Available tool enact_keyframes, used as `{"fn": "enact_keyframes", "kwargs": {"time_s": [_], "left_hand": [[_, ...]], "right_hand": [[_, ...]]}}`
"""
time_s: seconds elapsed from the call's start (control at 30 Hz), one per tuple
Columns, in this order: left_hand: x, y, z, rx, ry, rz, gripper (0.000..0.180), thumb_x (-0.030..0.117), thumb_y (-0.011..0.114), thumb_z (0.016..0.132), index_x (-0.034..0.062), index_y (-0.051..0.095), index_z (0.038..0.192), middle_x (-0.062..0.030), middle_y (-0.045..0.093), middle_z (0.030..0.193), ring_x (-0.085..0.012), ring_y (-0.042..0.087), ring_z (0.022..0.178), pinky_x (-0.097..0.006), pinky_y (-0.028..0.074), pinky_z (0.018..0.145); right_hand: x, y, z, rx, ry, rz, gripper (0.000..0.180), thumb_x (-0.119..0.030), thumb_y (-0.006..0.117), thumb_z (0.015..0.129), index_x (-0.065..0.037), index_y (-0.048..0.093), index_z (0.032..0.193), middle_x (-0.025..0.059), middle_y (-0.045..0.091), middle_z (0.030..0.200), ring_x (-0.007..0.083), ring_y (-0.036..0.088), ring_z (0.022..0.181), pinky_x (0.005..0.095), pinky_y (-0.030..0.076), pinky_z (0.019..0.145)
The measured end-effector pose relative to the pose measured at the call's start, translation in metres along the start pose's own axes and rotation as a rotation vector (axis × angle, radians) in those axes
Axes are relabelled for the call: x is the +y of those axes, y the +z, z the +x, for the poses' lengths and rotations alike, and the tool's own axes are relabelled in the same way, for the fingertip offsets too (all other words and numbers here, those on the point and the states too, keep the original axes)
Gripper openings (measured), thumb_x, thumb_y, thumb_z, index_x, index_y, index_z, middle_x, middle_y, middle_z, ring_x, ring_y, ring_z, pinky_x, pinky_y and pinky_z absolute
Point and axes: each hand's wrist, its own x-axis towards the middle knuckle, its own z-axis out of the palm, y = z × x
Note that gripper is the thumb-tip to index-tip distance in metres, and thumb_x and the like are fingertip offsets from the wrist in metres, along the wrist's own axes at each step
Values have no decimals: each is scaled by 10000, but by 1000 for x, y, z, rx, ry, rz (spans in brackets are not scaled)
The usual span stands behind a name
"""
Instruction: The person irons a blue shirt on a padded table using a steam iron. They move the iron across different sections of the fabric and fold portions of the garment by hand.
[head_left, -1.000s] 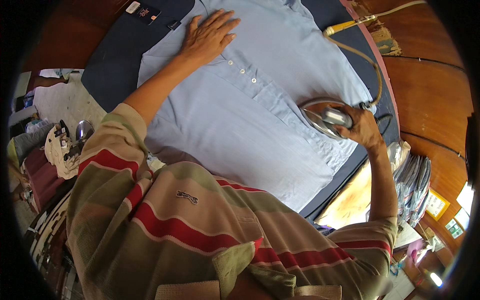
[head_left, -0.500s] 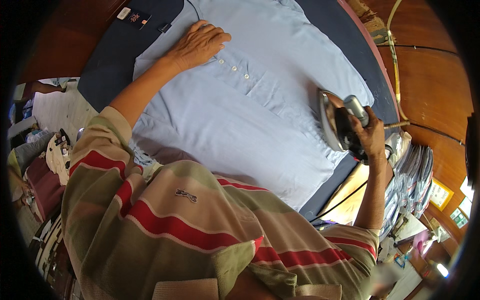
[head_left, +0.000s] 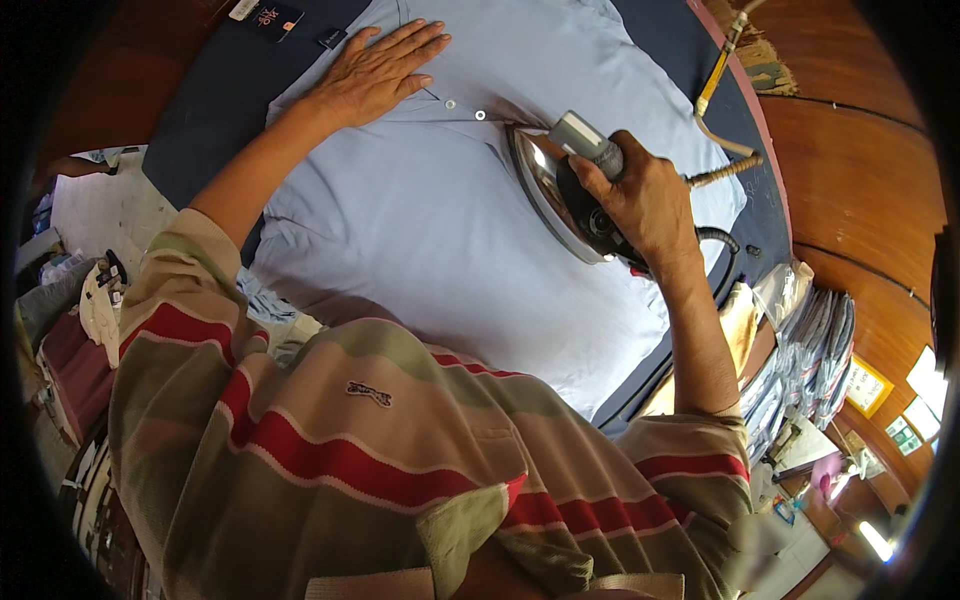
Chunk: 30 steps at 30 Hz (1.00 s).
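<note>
A light blue shirt [head_left: 400, 230] is spread out on a dark padded ironing board [head_left: 215, 110]. Near its collar and button placket my left hand [head_left: 385, 75] lies flat on the cloth, fingers stretched out. My right hand [head_left: 640, 195] is wrapped round the handle of a steam iron [head_left: 565, 195], which has a grey tank on top and a shiny metal soleplate. The iron rests on the middle of the shirt, its tip close to the white buttons [head_left: 480, 115]. Part of the placket is hidden beneath the iron.
A steam hose [head_left: 725, 172] and a black cord [head_left: 722, 238] trail from the iron at the right. Plastic-wrapped folded clothes [head_left: 815, 345] are stacked beyond the board. A dark tag [head_left: 268, 18] lies at the board's far left. A brown wooden wall [head_left: 850, 180] stands at the right.
The iron in my right hand has moved left and slightly up, from the shirt's right side to beside the buttons. My left hand has flattened and spread its fingers.
</note>
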Motion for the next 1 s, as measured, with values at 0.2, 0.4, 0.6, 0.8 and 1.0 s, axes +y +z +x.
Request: {"fn": "enact_keyframes", "kwargs": {"time_s": [0.2, 0.4, 0.6, 0.8, 1.0], "left_hand": [[-3, 2, 1, 47, 14, -29, 513, 384, 320, 969, 230, 216, 1447, 37, 196, 1507, -124, 178, 1381, -416, 158, 1098], [-5, 2, -3, 89, 18, -30, 531, 326, 412, 943, 205, 254, 1435, 12, 232, 1495, -142, 214, 1370, -436, 177, 1085], [94, -45, -19, 77, 277, -570, 533, 205, 599, 778, 100, 477, 1286, -79, 454, 1340, -217, 385, 1271, -444, 280, 1015], [215, -21, -3, 256, 309, -522, 258, 170, 539, 802, 126, 592, 1051, -18, 543, 1087, -176, 485, 1086, -379, 349, 936], [224, -13, 7, 247, 276, -481, 144, 153, 523, 827, 143, 598, 950, -14, 532, 1027, -182, 492, 1031, -418, 346, 931]], "right_hand": [[23, 2, -23, 5, 86, 23, 477, -499, 608, 805, -35, 584, 912, 187, 628, 638, 332, 655, 652, 400, 520, 606], [21, -4, -17, -49, 20, -44, 480, -482, 632, 797, -29, 593, 953, 180, 638, 664, 320, 665, 666, 387, 523, 619], [56, -27, 24, 77, 25, -16, 499, -471, 631, 795, -10, 607, 984, 204, 646, 721, 324, 662, 693, 380, 509, 646], [5, -53, 81, 41, -330, -121, 589, -577, 606, 763, -37, 622, 997, 193, 645, 706, 338, 656, 710, 382, 502, 642], [-63, -32, 132, 50, -655, -217, 644, -584, 578, 767, -7, 621, 1051, 207, 635, 684, 317, 650, 662, 371, 508, 630]]}}
